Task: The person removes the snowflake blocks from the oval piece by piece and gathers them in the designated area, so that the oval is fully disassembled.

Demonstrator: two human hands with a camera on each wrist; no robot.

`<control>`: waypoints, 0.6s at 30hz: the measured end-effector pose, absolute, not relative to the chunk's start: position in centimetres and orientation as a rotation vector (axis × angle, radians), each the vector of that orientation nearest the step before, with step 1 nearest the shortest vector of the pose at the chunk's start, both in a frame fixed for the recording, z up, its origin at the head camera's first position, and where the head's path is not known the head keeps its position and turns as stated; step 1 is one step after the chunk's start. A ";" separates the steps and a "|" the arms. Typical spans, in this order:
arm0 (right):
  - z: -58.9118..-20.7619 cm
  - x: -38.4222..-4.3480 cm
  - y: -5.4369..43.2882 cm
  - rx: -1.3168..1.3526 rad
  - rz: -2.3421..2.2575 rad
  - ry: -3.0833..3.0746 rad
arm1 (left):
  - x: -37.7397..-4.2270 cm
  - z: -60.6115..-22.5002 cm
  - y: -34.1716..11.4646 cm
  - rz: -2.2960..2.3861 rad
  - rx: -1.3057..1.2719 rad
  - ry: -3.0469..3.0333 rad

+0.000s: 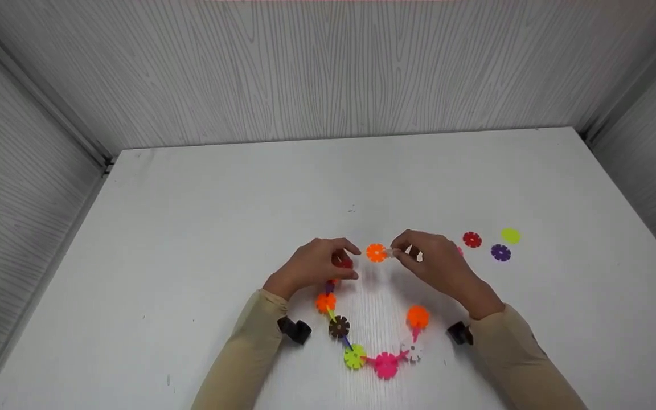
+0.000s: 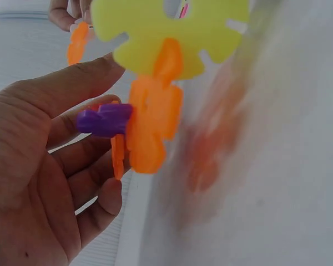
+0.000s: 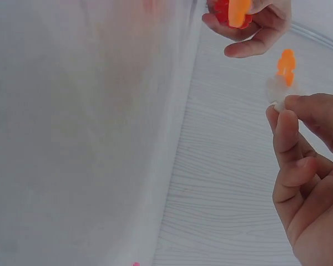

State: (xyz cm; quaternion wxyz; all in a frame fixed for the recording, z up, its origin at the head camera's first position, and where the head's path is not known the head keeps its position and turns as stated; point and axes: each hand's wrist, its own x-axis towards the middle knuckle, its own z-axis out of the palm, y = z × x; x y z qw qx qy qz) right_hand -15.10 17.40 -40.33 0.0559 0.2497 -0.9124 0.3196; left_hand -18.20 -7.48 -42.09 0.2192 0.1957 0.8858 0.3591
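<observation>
My left hand [image 1: 319, 262] curls around the upper end of a chain of notched plastic interlocking discs, by a red disc [image 1: 345, 263]. In the left wrist view, orange [image 2: 154, 124], purple [image 2: 104, 120] and yellow-green [image 2: 172, 39] discs of this chain show close by the fingers. Facing it, my right hand [image 1: 436, 259] pinches a whitish, see-through disc [image 3: 276, 88] between thumb and fingertips. An orange disc [image 1: 376, 252] is slotted into that whitish one and points toward the left hand. A gap separates this pair from the left fingertips.
The chain curves over the white table [image 1: 220, 199] through a brown disc [image 1: 339, 327], a pink disc [image 1: 386, 365] and a white disc [image 1: 412, 351] to an orange disc [image 1: 418, 316]. Loose red [image 1: 472, 240], purple [image 1: 500, 253] and yellow-green [image 1: 511, 235] discs lie right.
</observation>
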 end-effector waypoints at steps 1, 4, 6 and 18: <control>-40.3 -15.1 17.4 0.754 0.960 -2.776 | -18.2 -42.1 -7.5 0.993 0.540 2.448; -40.2 -15.0 17.5 0.761 0.945 -2.781 | -18.1 -41.9 -7.5 1.000 0.547 2.452; -40.3 -15.0 17.4 0.770 0.935 -2.778 | -18.0 -41.8 -7.5 1.015 0.566 2.465; -40.3 -14.9 17.0 0.835 0.909 -2.708 | -17.6 -41.2 -7.4 1.162 0.768 2.533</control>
